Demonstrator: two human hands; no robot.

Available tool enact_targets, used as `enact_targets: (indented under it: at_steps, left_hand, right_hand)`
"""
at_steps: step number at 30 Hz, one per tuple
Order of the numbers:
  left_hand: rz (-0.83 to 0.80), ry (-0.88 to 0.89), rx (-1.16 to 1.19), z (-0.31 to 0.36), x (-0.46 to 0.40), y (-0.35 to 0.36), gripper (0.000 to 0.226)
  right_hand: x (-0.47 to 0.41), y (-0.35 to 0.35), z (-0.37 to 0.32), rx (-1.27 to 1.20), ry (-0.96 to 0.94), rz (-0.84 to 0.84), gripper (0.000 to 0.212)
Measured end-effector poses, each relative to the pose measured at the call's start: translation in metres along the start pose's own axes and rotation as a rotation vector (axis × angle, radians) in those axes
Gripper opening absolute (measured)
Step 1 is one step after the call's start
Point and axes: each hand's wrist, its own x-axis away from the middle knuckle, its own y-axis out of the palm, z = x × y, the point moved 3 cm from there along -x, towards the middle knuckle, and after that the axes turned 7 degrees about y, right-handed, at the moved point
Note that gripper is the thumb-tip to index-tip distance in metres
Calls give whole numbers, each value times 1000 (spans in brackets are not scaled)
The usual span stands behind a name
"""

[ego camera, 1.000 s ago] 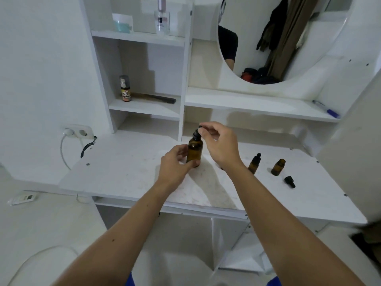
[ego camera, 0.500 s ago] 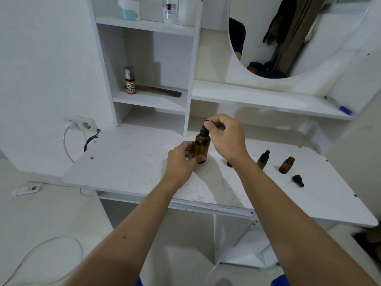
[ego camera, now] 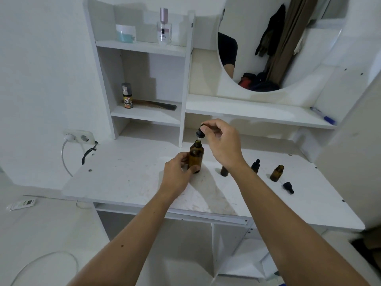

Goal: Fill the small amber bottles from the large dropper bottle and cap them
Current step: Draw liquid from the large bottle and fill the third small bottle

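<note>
Lifted clear of the neck since a moment ago, the dropper cap (ego camera: 200, 132) now hangs above the large dropper bottle (ego camera: 196, 157), its glass pipette still reaching down into the mouth, whereas half a second earlier the cap sat on the bottle. The right hand (ego camera: 223, 144) pinches the rubber bulb between thumb and fingertips, and the left hand (ego camera: 179, 172) is wrapped around the lower body of the bottle, holding it upright on the table (ego camera: 132, 178). To the right, partly hidden behind the right wrist, stands a small amber bottle (ego camera: 224, 171); beyond it is a capped small bottle (ego camera: 255, 165), then an open small bottle (ego camera: 277, 172) with a loose small dropper cap (ego camera: 288, 187) lying just beside it on the table. Judging from this, the step in hand is drawing liquid and carrying it to an open small bottle. To do it well, the bulb should be squeezed while the tip is still in the liquid and released slowly, then the pipette raised straight up so it does not knock the rim, and kept vertical while crossing to the right so no drops fall. The left hand would best keep steadying the large bottle until the pipette is clear.
</note>
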Motion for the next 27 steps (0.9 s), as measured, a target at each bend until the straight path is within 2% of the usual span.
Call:
enact_targets:
  at_steps: [6,9,12,15,17,24,27]
  left_hand:
    - [-9,-22,13,5,3,1,57]
    - [5,-38,-27,4,10,2,74]
    - [94,-63,-15,8,26,0,87]
    - [175,-81,25,21,51,10,84]
    - [171,-59,59,33,66,28,78]
    - [-134,40,150,76,87,125,68]
    - [-251,91,167,90,79,161,74]
  right_hand:
    - [-5,-31,-29,-125,-55,115,11]
    - [-2,-50,-31,-168,-63,180,8]
    - [5,-73,-22,-187,-57,218,5]
    - [15,-103,-4,-208,-35,249,5]
    - [26,-125,11,-177,-14,282,8]
    - [53,-202,75,-114,129,414,4]
    - [56,-220,92,-116,145,440,4]
